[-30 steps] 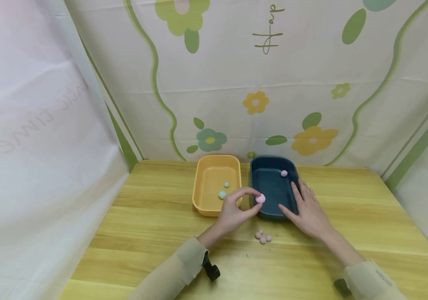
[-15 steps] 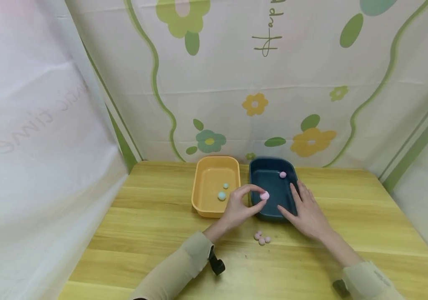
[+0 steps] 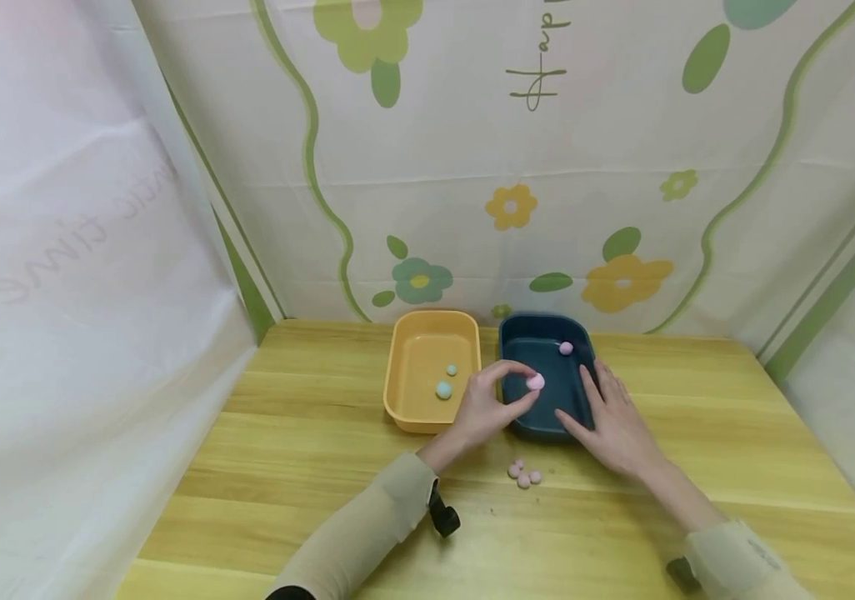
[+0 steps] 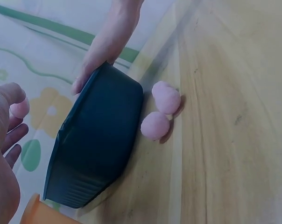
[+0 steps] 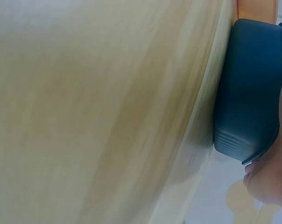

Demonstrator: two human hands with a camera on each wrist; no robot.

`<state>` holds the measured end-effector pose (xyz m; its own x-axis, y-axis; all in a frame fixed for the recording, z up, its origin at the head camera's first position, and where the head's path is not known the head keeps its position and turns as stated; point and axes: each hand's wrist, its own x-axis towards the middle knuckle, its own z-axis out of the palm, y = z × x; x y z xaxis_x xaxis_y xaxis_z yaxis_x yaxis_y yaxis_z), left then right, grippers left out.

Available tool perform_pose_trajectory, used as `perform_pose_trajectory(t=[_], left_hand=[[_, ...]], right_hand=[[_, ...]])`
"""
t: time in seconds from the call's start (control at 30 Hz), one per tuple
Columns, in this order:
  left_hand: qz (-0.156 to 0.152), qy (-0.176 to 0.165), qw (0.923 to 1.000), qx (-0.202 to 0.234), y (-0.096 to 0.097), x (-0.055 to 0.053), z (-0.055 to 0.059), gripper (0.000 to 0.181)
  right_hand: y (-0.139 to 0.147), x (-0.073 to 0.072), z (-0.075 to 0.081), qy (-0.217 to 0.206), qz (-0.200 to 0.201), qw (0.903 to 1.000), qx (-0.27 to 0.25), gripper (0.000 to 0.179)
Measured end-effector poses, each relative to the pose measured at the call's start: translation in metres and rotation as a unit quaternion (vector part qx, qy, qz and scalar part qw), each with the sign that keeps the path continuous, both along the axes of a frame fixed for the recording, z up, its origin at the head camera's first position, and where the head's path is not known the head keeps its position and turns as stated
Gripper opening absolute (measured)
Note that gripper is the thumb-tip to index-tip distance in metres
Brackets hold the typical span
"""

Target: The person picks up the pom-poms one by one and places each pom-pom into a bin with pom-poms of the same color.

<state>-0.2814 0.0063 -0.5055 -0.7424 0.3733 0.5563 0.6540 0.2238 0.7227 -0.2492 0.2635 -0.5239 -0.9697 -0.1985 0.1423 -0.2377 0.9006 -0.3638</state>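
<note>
My left hand (image 3: 482, 410) pinches a pink pom-pom (image 3: 536, 382) between thumb and fingertips, over the dark blue tray (image 3: 540, 422). In the left wrist view, that held pom-pom (image 4: 20, 108) shows between the fingers, above the tray's rim. One more pink pom-pom (image 3: 566, 348) lies inside the blue tray toward its back right. My right hand (image 3: 618, 429) rests at the tray's right rim, fingers spread and fairly straight, thumb toward the front edge. On the table before the tray, several smaller pink pom-poms (image 3: 523, 481) sit in a cluster.
A yellow tray (image 3: 394, 392) stands left of the blue one, with two mint-green pom-poms (image 3: 444, 390) inside. Both trays are near the back edge of the wooden table (image 3: 285, 433). A flowered cloth (image 3: 427, 150) hangs behind, and white cloth (image 3: 75, 375) hangs at the left.
My left hand has moved right and slightly back with the pink pom-pom, from the blue tray's left front to over its inside. The right hand stays at the rim.
</note>
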Motion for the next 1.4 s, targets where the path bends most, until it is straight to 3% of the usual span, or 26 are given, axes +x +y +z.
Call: perform_pose_trajectory(t=[0.67, 0.9, 1.4], left_hand=[[0.025, 0.002, 0.9997, -0.009, 0.008, -0.011, -0.005, 0.025], [0.021, -0.015, 0.9996, -0.006, 0.007, -0.010, -0.003, 0.025], [0.012, -0.008, 0.9999, -0.003, -0.005, 0.000, -0.001, 0.032]], right_hand=[[-0.003, 0.000, -0.002, 0.002, -0.002, 1.0000, -0.002, 0.102], [-0.002, 0.000, -0.004, 0.000, -0.002, 1.0000, -0.004, 0.102], [-0.001, -0.001, -0.004, 0.000, -0.002, 1.0000, -0.008, 0.102]])
